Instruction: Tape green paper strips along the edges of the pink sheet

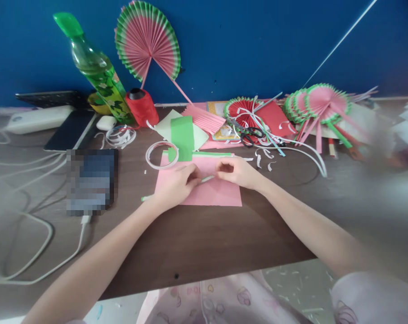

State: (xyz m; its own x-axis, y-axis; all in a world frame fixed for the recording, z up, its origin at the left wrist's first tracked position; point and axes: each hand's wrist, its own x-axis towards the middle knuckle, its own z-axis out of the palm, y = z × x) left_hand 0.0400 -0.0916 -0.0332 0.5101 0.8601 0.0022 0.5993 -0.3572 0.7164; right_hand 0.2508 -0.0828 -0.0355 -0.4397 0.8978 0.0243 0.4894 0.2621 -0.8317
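A pink paper sheet (217, 195) lies flat on the table, with a green strip (212, 154) along its far edge. Over it, my left hand (177, 186) pinches a narrow white-and-green paper strip (208, 179). My right hand (239, 172) pinches the same strip near its right end, thumb and fingertips together. What looks like the strip's other green end pokes out left of my left wrist. A roll of double-sided tape (148, 156) rests by the sheet's far left corner, partly against a green paper piece (183, 135).
Behind stand a green bottle (104, 81), a red thread spool (142, 109) and a pleated pink-green paper fan (150, 38) against the blue wall. Black-handled scissors (252, 135) lie among white strips. More folded fans (325, 103) sit right. A phone (94, 180) and cables (50, 229) lie left.
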